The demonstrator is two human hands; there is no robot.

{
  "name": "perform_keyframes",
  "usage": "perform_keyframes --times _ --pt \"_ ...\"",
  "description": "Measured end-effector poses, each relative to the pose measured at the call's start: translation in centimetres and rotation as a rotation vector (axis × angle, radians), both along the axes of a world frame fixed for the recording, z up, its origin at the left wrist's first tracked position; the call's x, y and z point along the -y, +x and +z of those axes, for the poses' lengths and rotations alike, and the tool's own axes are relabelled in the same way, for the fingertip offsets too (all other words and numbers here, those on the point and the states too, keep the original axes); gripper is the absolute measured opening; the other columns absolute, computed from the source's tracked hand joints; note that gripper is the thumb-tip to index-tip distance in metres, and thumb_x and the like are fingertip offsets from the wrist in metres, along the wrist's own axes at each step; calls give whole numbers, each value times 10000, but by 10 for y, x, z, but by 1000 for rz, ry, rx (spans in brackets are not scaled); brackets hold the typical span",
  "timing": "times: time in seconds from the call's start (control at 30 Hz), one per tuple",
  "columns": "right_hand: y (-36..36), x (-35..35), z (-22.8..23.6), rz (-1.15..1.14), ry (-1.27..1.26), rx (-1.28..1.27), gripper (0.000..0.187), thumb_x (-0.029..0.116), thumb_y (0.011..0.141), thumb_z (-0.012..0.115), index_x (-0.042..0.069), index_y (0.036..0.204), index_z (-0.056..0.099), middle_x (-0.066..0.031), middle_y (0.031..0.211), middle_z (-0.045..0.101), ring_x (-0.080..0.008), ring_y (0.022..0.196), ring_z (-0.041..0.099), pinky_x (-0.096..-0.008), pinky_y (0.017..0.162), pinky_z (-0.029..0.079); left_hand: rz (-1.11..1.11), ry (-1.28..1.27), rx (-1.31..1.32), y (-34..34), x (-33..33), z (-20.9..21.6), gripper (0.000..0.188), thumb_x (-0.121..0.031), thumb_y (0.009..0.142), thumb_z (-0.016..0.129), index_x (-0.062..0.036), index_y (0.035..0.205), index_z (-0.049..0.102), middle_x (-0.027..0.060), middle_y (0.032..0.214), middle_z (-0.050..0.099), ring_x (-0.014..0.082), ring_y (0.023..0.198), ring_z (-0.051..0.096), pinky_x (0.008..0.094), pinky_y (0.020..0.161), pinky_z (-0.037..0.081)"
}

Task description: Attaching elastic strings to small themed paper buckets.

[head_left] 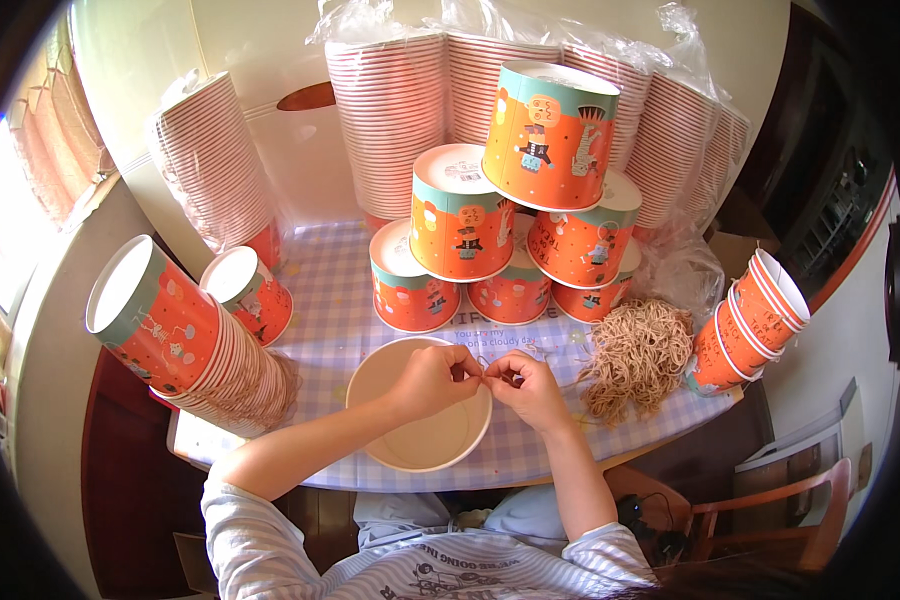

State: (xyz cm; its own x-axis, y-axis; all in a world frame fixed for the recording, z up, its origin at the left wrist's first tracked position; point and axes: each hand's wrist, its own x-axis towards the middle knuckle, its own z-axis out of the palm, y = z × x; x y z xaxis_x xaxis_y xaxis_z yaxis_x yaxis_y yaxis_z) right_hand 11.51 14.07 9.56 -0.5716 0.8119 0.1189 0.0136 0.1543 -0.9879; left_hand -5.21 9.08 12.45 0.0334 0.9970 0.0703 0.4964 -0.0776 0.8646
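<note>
My left hand [435, 382] and my right hand [528, 390] meet fingertip to fingertip, both closed in a pinch. A thin strand seems to run between them; its ends are hidden by the fingers. Below my left hand and forearm stands a wide paper bucket [410, 448], mouth up, with a pale, bare inside. To the right of my right hand lies a tangled heap of tan string [638, 355]. Beyond my hands, orange and green printed paper buckets [462, 225] are stacked upside down as a pyramid, a larger bucket [550, 140] on top.
Tall nested stacks of paper buckets [388, 125] in clear plastic line the wall. At the left, a nested stack [170, 320] leans beside a single upturned bucket [250, 290]. More nested cups [750, 325] stand at the right table edge. A wooden chair [770, 520] is at lower right.
</note>
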Motion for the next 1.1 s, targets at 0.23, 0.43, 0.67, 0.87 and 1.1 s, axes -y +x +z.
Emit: perform_keyframes --times 0.23,0.43,0.67,0.87,1.1 --pt "2 2 4 -44 66 47 109 80 714 641 -8 769 607 -4 726 524 -66 609 446 -207 558 388 -12 98 -28 3 0 -1 96 -87 665 632 -20 724 597 54 600 578 98 519 514 258 488 421" --pt "1 2 2 -73 114 75 109 81 699 637 -5 756 603 -16 708 524 -77 597 448 -217 547 388 -60 125 0 4 2 4 157 -60 676 614 -29 805 531 43 654 592 100 532 513 254 492 422" --pt "1 4 3 -95 157 87 99 74 684 625 -1 742 595 -22 699 522 -84 582 442 -226 530 378 -94 102 167 1 -3 -10 216 -21 686 614 -32 859 485 15 711 592 61 582 496 213 519 400" --pt "3 2 3 -84 155 101 102 74 684 624 -4 737 586 -20 699 523 -83 589 450 -225 535 384 -152 -37 498 0 -8 -16 207 29 717 578 -49 869 461 -1 771 557 33 682 490 180 562 379" --pt "3 1 1 -36 54 22 85 68 698 612 0 738 579 -13 714 533 -78 627 464 -216 571 396 -227 -68 449 -3 -7 -12 205 18 724 567 -54 881 456 -2 780 538 31 689 481 174 578 376"
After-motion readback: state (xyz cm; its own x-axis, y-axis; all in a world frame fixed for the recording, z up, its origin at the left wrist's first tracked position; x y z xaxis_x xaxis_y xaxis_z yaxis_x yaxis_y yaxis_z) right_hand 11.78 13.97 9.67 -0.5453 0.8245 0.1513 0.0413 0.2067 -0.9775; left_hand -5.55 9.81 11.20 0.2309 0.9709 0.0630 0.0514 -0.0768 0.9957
